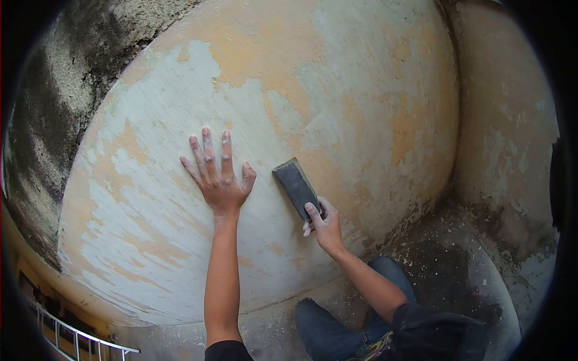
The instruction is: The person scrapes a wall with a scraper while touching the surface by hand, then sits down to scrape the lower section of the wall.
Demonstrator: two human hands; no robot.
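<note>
My left hand (220, 180) lies against the wall (150, 210) with its fingers spread, and whitish dust coats its fingertips. To the right of it, my right hand (325, 225) grips the lower end of a dark grey sanding block (295, 185). The thumb rests on the block's near face, and the other fingers are partly hidden behind it. The block tilts up and to the left, close over the wall. Worn pale green-white paint with orange-yellow patches covers this wall.
A rough, dark-stained wall edge (66, 90) runs along the left. At the lower left stands a metal ladder (77, 337). Another peeling wall (506, 120) meets this one at the right. Below, the speckled floor (445, 265) surrounds my bent knees in jeans (328, 328).
</note>
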